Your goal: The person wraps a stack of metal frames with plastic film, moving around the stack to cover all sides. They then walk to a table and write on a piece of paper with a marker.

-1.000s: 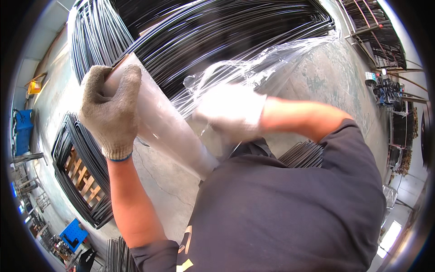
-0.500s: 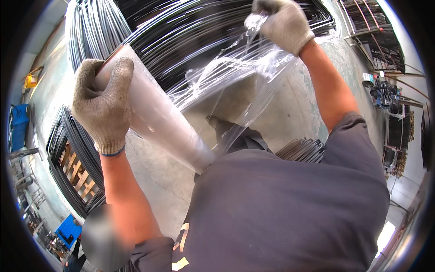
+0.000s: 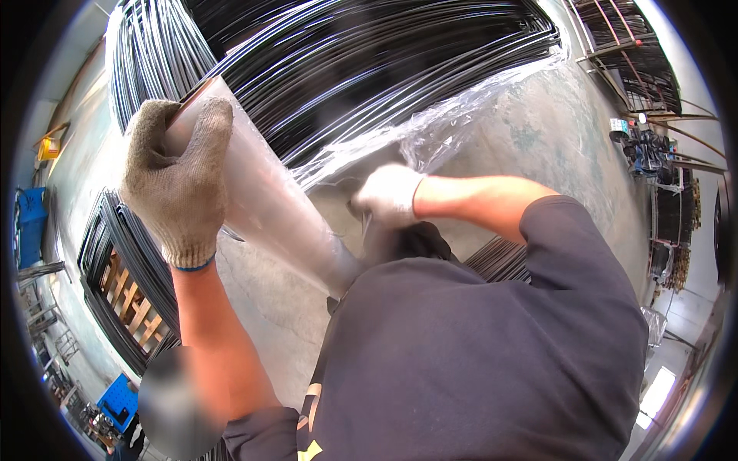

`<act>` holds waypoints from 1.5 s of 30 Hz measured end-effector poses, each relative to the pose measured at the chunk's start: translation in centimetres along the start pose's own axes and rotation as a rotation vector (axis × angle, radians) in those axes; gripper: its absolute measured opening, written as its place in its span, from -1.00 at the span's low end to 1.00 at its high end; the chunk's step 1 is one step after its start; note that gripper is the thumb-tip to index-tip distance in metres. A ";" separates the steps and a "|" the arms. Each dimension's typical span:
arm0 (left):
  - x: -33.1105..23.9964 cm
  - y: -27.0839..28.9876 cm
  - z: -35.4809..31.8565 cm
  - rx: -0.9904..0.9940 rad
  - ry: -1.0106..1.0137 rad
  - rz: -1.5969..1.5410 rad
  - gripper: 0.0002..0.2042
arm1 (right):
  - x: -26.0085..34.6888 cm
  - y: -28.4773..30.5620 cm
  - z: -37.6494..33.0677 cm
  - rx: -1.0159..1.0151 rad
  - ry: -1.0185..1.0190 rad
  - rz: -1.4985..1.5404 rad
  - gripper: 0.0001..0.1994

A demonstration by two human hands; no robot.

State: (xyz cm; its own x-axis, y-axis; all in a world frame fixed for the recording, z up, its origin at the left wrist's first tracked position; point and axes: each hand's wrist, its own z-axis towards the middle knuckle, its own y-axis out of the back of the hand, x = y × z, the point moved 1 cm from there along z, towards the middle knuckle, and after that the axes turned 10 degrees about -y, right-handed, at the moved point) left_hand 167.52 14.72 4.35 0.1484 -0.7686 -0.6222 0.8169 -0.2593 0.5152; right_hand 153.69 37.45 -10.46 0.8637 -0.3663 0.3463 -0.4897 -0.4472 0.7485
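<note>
In my gloved left hand (image 3: 175,177) is the upper end of a roll of clear stretch film (image 3: 265,192), fingers and thumb wrapped round it. The roll slants down to the right, its lower end close to my body. Loose stretch film (image 3: 438,138) runs along the near edge of a big stack of black bent metal rods (image 3: 361,69). My gloved right hand (image 3: 390,196) is in front of my body, right of the roll and below that film. Motion smears its fingers, so whatever they hold is not clear.
Another black rod bundle (image 3: 157,61) stands at the far left. Rod frames (image 3: 127,269) with wooden slats lie left of my left arm, and a smaller bundle (image 3: 500,260) lies by my right side. Racks (image 3: 626,54) line the right. Blue containers (image 3: 31,223) are at the left edge.
My right hand has dropped from the far right, where it held stretched film, to near my body. The film no longer spans up to it. My left hand and the roll have barely moved.
</note>
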 end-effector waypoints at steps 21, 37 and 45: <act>1.0 -1.5 0.3 -0.293 -0.258 0.051 -0.90 | -6.7 23.5 7.9 -0.887 0.087 0.174 -0.27; 1.3 -3.4 1.1 -0.255 -0.087 0.193 -0.90 | 0.3 18.2 12.2 -0.890 0.193 1.013 -0.54; -0.2 -4.8 1.8 -0.205 -0.105 0.253 -0.88 | -2.7 5.9 12.2 -0.487 0.220 1.328 -0.58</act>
State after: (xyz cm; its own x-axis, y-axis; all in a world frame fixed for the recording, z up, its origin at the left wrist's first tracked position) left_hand 162.61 15.06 3.05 0.3113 -0.8526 -0.4198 0.8582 0.0625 0.5094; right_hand 147.00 25.83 -13.93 -0.1711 -0.1320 0.9764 -0.8849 0.4563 -0.0934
